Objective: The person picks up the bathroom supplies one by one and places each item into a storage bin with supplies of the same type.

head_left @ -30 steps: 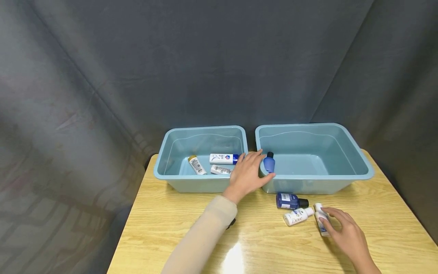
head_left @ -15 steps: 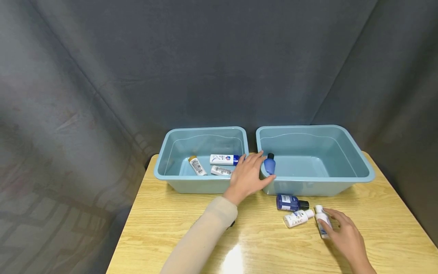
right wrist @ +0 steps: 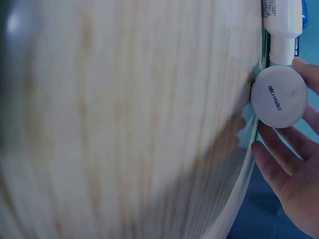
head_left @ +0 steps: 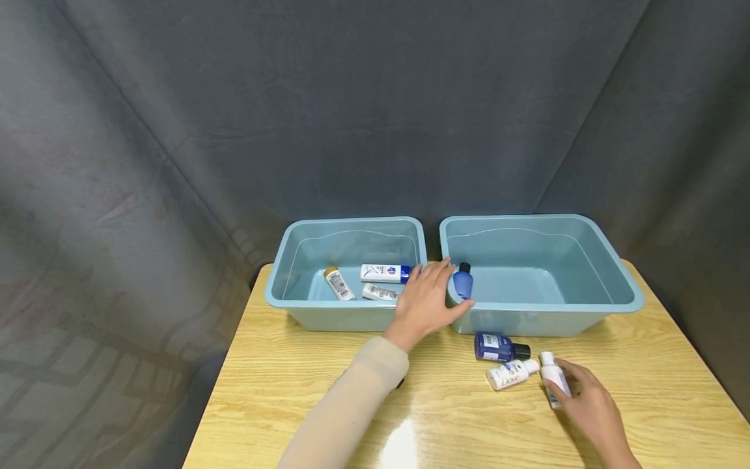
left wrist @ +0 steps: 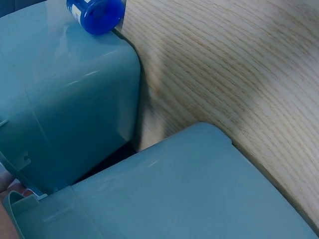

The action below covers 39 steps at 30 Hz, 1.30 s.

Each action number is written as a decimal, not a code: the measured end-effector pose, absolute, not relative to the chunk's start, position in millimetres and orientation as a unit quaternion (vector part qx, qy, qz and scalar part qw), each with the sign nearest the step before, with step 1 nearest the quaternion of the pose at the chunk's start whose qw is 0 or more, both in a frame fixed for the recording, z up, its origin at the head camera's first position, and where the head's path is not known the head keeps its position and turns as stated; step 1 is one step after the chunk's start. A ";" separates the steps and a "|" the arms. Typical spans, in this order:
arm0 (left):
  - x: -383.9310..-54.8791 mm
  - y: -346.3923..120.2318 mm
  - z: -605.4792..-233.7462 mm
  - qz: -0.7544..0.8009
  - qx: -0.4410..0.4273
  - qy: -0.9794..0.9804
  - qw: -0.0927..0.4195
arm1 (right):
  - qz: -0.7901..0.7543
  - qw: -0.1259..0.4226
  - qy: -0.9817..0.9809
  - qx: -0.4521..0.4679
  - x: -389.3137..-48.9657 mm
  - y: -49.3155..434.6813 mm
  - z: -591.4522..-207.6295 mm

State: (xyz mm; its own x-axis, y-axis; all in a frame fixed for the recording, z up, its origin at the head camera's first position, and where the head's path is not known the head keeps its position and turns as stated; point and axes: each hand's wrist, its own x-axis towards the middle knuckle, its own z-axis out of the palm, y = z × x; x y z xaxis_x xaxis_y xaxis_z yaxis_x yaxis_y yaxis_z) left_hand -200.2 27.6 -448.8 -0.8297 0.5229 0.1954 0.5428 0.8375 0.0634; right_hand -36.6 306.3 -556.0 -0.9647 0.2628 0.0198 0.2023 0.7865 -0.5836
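Bottle in right hand is well inside right table edge.

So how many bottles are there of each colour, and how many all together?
White bottles: 5 (3 in the left bin, 1 on the table, 1 in the right hand)
Blue bottles: 2 (1 in the right bin, 1 on the table)
Total: 7 bottles
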 end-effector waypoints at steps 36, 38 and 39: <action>-199.9 27.7 -449.7 -0.062 -0.276 -0.955 0.089 | 0.309 0.044 -0.939 -0.143 -35.1 304.0 -554.5; -199.9 27.7 -449.2 -0.060 -0.275 -0.955 0.088 | 0.308 0.050 -0.940 -0.140 -34.2 304.1 -552.0; -199.9 27.8 -449.1 -0.059 -0.275 -0.956 0.087 | 0.307 0.055 -0.940 -0.137 -33.6 304.2 -550.6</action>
State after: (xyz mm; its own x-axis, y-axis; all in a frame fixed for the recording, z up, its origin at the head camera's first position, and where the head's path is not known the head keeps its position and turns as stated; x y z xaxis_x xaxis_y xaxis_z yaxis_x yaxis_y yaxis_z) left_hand -199.9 27.8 -449.1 -0.8332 0.5157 0.1994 0.5364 0.8414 0.0653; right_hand -33.6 304.2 -550.6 -0.9563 0.2917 0.0195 0.2238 0.7734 -0.5931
